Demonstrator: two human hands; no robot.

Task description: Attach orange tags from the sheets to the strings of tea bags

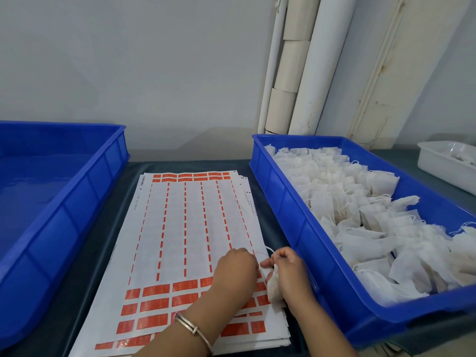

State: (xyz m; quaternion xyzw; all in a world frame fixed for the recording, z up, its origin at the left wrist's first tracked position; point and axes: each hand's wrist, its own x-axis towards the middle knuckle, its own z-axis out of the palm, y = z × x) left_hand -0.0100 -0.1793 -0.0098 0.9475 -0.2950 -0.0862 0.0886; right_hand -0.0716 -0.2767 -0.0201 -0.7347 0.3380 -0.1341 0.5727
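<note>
On the counter, your left hand rests curled on the tag sheets, grip hidden; your right hand pinches a tea bag and its string at the sheets' right edge; more tea bags fill the right blue tray; left blue tray beside the sheets.

Stack of white paper sheets bearing orange rectangular tags at centre of the dark table. Empty blue plastic tray at 9 o'clock; blue plastic tray holding white mesh tea bags at 3 o'clock. White plastic container at 2 o'clock, contents indistinct. White tubes at 12 o'clock, apparently against the wall.
</note>
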